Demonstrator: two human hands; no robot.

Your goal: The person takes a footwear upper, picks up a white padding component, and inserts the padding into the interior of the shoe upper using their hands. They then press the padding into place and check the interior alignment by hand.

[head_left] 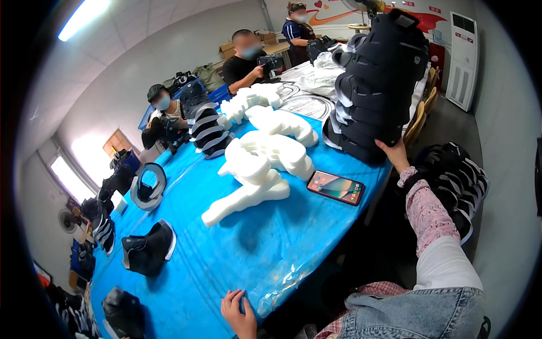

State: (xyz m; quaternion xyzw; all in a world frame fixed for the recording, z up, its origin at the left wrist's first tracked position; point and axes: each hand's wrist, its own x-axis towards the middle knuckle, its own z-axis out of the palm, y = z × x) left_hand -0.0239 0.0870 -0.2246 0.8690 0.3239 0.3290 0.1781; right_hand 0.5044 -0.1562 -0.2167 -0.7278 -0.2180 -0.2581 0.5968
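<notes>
A tall stack of nested black caps (378,85) with pale-edged brims stands at the right side of the blue-covered table (226,260). My right hand (393,153) grips the bottom of this stack at its near right edge, and part of the fingers is hidden. My left hand (238,312) lies on the table's near edge with fingers stretched out, holding nothing. A single black cap (145,251) sits to its upper left, and another dark cap (123,312) lies closer to the lower left.
White foam pieces (265,150) are heaped mid-table beside a phone (336,187) with a lit screen. Another cap stack (206,124) stands farther back. More caps (451,175) are piled low at the right. Masked people (243,68) work across the table.
</notes>
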